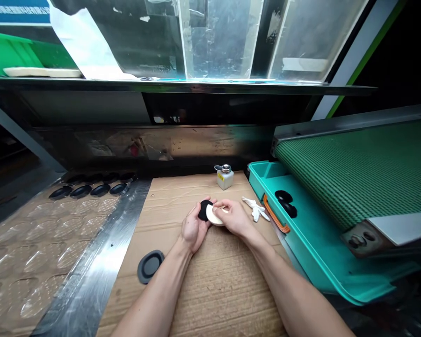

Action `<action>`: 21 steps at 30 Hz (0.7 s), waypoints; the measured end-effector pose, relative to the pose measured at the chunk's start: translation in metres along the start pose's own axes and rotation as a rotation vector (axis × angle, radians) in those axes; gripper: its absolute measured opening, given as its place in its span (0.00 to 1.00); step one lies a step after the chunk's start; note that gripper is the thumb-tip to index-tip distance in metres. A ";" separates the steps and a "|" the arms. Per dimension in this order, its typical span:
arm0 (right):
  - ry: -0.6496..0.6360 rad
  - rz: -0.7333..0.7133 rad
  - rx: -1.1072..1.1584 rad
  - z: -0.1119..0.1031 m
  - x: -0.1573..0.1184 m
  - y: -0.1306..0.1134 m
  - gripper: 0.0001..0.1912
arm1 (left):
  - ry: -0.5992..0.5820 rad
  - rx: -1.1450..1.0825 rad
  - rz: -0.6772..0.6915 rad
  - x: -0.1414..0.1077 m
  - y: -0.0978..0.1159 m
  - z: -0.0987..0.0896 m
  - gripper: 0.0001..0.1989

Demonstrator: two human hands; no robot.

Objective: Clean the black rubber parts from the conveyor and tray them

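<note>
In my left hand (pixel 192 228) lies a round black disc (pixel 205 209), with the fingers closed around its edge. My right hand (pixel 234 217) pinches a round cream-white pad (pixel 215 216), which overlaps the right part of the black disc. Both hands are above the cardboard sheet (pixel 210 290) near its middle. A dark grey oval piece with a recessed centre (pixel 150 266) rests on the cardboard beside my left forearm. Right of my right hand lies a crumpled white cloth or glove (pixel 256 208). Behind the hands stands a small square bottle with a metal top (pixel 225 177).
On the left, a clear plastic tray (pixel 38 234) has several black round pieces (pixel 80 191) in its far rows. A teal bin (pixel 310 260) with an orange handle (pixel 275 214) holds black parts (pixel 286 203). The green conveyor belt (pixel 368 159) overhangs it. A metal shelf (pixel 196 87) crosses above.
</note>
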State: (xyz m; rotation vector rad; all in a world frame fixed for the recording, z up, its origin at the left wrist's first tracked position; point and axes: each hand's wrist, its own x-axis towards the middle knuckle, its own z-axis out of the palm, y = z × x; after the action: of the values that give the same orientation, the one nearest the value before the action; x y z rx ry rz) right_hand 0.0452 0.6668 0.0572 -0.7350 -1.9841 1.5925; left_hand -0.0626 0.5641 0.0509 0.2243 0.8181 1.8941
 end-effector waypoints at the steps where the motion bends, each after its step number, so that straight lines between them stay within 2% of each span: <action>1: -0.034 -0.021 -0.006 0.001 0.000 -0.001 0.12 | 0.011 -0.002 -0.004 0.000 0.000 0.000 0.18; 3: -0.137 -0.018 -0.025 0.002 0.001 -0.001 0.11 | 0.024 -0.008 -0.021 0.001 0.001 0.000 0.18; 4: -0.145 -0.010 -0.037 0.003 0.002 0.000 0.11 | 0.023 -0.009 -0.028 0.001 0.001 0.001 0.18; 7: 0.005 -0.062 -0.064 0.004 0.003 0.001 0.12 | 0.018 -0.016 -0.032 0.000 0.002 0.002 0.17; 8: 0.016 -0.097 -0.072 0.004 0.003 0.002 0.12 | 0.028 -0.023 -0.039 0.000 0.002 0.003 0.17; 11: -0.114 -0.146 -0.141 0.004 0.003 0.002 0.11 | 0.054 -0.050 -0.063 0.000 0.002 0.003 0.16; 12: -0.103 -0.151 -0.172 0.004 0.002 0.002 0.10 | 0.047 -0.052 -0.070 0.001 0.001 0.003 0.17; 15: 0.064 -0.210 -0.283 0.010 -0.002 -0.003 0.13 | 0.025 -0.054 -0.067 0.002 -0.001 0.002 0.17; 17: 0.102 -0.259 -0.440 0.016 -0.005 -0.007 0.14 | 0.024 -0.069 -0.064 0.002 -0.002 0.002 0.17; 21: 0.239 -0.198 -0.838 0.028 -0.009 -0.014 0.16 | 0.011 -0.059 -0.069 0.001 -0.004 0.003 0.17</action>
State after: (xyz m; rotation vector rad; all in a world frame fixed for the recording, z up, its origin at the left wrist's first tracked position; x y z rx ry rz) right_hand 0.0315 0.6379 0.0653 -0.9238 -2.4187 0.4820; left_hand -0.0590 0.5666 0.0506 0.1474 0.7664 1.8535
